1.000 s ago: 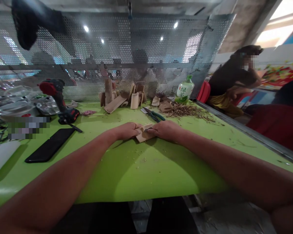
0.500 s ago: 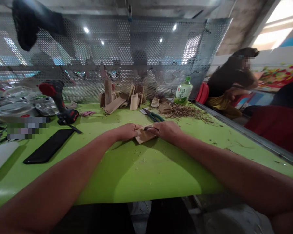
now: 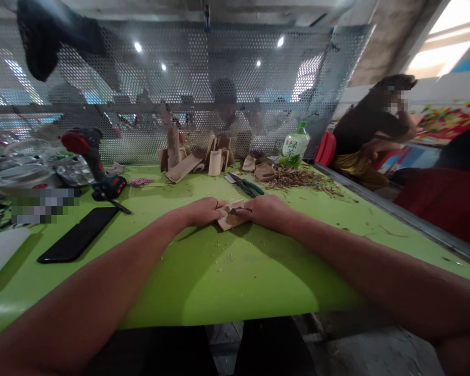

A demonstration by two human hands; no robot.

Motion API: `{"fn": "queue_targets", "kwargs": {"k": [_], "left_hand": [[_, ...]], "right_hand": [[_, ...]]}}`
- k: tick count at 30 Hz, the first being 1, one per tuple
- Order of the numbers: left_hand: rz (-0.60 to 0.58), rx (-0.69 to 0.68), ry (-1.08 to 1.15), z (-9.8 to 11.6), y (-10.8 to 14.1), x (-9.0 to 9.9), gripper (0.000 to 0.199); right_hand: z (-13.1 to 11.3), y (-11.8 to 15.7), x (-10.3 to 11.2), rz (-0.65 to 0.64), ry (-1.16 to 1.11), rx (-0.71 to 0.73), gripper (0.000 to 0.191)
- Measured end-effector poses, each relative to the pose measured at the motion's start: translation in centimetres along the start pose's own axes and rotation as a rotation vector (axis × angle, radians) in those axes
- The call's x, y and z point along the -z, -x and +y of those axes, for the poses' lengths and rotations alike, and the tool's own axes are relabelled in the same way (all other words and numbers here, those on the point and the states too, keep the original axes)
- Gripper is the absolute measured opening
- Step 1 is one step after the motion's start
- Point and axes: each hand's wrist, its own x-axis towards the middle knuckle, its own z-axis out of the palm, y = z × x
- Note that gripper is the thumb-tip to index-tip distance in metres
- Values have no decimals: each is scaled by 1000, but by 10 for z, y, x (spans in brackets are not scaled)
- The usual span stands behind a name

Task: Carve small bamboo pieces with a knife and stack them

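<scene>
My left hand (image 3: 206,211) is closed on the left end of a flat, pale piece of wood (image 3: 232,222), its thumb lying along the top. My right hand (image 3: 268,210) is closed around a small knife, whose short dark blade (image 3: 238,211) points left over the wood; the handle is hidden in my fingers. Both hands rest close together just above the green table (image 3: 227,282). Small pale crumbs are scattered in front of the wood. Just beyond my hands lie pliers (image 3: 248,187) with dark green handles.
Wood pieces (image 3: 186,166) stand against the perforated metal screen (image 3: 141,78). Shavings (image 3: 297,178) lie before a green-tea bottle (image 3: 295,145). To the left are a red-and-black cordless drill (image 3: 96,164), a black phone-like slab (image 3: 78,235) and clear containers (image 3: 27,177). A person (image 3: 372,125) sits at the right.
The dark blade has shifted slightly, and more of it shows over the wood. My hands stay nearly in place. At the right, the seated person's hand has risen toward the head.
</scene>
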Motion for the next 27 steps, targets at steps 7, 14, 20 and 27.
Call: {"fn": "queue_targets", "kwargs": {"k": [7,14,20,27], "left_hand": [[7,11,-85,4,1,0,52],[-5,-41,-42,5,3,1,46],[13,-31,-74,6,3,0,45],[7,-45,-72,2,1,-1,45]], "right_hand": [[13,-2,-4,-83,2,60,61],[2,7,-1,59,29,-48,58],[3,4,-1,10,-2,-11,58],[18,-2,-8,-51,-93,79,56]]}}
